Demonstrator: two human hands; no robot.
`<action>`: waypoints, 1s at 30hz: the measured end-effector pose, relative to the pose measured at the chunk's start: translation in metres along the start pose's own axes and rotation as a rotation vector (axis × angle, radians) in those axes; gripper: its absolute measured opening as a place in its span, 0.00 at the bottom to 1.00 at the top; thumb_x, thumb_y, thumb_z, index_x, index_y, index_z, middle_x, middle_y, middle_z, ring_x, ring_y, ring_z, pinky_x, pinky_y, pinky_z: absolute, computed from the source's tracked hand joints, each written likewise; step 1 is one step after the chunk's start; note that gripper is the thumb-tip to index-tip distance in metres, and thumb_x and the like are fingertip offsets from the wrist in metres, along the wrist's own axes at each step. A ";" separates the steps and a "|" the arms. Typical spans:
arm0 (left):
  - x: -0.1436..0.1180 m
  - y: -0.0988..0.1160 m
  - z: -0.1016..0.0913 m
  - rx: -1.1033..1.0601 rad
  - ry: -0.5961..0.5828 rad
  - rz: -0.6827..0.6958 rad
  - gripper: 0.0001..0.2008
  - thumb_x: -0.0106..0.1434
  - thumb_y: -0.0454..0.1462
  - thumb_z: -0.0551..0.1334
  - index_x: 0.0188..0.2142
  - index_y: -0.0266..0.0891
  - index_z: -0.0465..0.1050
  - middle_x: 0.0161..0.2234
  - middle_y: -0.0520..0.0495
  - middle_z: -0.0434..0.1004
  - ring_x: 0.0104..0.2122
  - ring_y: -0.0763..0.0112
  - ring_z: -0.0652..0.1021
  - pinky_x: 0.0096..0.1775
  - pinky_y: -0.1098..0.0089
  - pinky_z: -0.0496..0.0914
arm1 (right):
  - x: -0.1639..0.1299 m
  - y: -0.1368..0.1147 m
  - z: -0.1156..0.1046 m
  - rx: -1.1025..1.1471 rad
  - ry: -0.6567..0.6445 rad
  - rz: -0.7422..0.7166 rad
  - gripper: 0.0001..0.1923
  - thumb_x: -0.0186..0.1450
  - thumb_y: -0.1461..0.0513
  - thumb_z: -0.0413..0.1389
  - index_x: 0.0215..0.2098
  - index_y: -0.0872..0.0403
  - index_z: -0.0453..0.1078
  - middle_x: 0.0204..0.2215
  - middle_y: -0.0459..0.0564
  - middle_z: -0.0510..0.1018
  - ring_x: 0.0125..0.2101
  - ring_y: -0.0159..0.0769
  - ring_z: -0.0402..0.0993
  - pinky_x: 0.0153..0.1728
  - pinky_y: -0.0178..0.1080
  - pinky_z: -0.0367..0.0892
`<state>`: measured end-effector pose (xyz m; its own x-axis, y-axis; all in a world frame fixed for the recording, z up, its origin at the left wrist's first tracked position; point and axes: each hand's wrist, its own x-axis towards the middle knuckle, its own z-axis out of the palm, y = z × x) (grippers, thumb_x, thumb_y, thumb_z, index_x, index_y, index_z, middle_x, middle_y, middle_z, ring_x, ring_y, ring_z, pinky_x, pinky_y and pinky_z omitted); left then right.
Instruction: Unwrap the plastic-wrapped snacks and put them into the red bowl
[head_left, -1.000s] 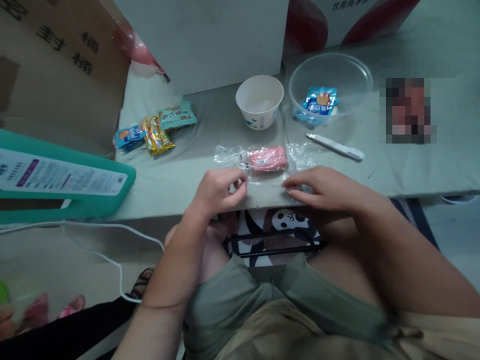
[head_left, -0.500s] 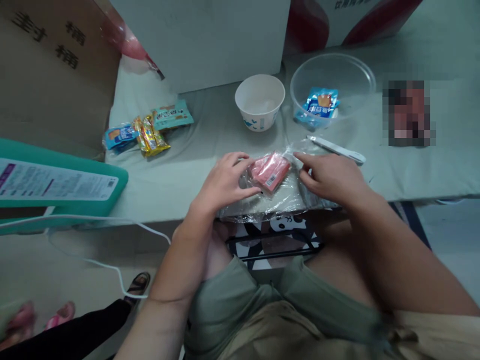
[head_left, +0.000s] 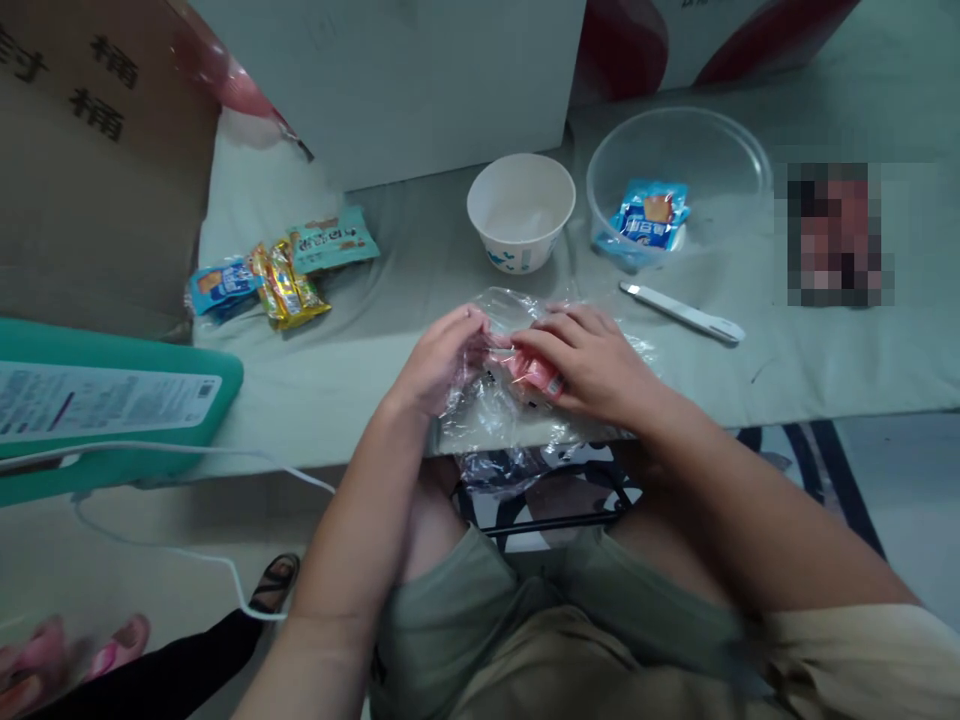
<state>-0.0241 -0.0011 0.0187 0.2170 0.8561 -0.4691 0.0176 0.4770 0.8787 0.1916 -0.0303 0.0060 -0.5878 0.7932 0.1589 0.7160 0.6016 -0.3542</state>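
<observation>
At the table's front edge lies a pink packet (head_left: pixel 537 372) on a crinkled clear plastic bag (head_left: pixel 491 415), part of which hangs over the edge. My right hand (head_left: pixel 600 358) is curled over the packet from the right, fingers closed on it and covering much of it. On the left, my left hand (head_left: pixel 444 360) is closed on the clear plastic, its fingertips close to the packet's left end. Beyond my right hand rests a white utility knife (head_left: pixel 682 314). A white paper bowl (head_left: pixel 521 215) stands behind the bag.
A clear plastic tub (head_left: pixel 720 190) holds blue snack packets (head_left: pixel 651 215). More wrapped snacks (head_left: pixel 285 275) lie at the left, near a green container (head_left: pixel 217 390) and a cardboard box (head_left: pixel 90 190). A white box (head_left: pixel 450 90) stands behind. A cable (head_left: pixel 277 460) and a person's foot (head_left: pixel 274 583) are lower left.
My right hand has moved left onto the pink packet and closed over it. My left hand has closed on the plastic. The bag now droops further over the edge.
</observation>
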 end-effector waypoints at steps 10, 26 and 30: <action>0.008 0.005 -0.001 -0.136 -0.002 -0.063 0.14 0.60 0.48 0.63 0.34 0.44 0.61 0.32 0.42 0.81 0.25 0.65 0.82 0.14 0.77 0.44 | 0.000 0.008 0.007 0.044 0.005 0.028 0.27 0.75 0.53 0.49 0.72 0.41 0.59 0.65 0.53 0.72 0.64 0.50 0.64 0.55 0.51 0.66; 0.023 -0.012 -0.020 0.334 0.424 0.362 0.11 0.69 0.36 0.56 0.28 0.41 0.65 0.27 0.51 0.81 0.18 0.77 0.76 0.24 0.75 0.67 | -0.013 0.027 -0.020 0.620 0.236 0.084 0.28 0.66 0.50 0.59 0.60 0.49 0.64 0.53 0.58 0.78 0.51 0.50 0.77 0.50 0.53 0.73; 0.020 -0.011 -0.018 0.357 0.381 0.393 0.11 0.70 0.37 0.55 0.29 0.41 0.67 0.27 0.51 0.80 0.19 0.77 0.77 0.24 0.75 0.68 | -0.009 0.045 -0.047 0.331 0.314 0.265 0.33 0.69 0.51 0.55 0.69 0.41 0.54 0.59 0.58 0.73 0.61 0.59 0.69 0.56 0.62 0.68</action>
<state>-0.0373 0.0148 -0.0021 -0.0862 0.9951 -0.0475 0.3449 0.0746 0.9357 0.2463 -0.0058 0.0321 -0.2254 0.9346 0.2752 0.6376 0.3551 -0.6837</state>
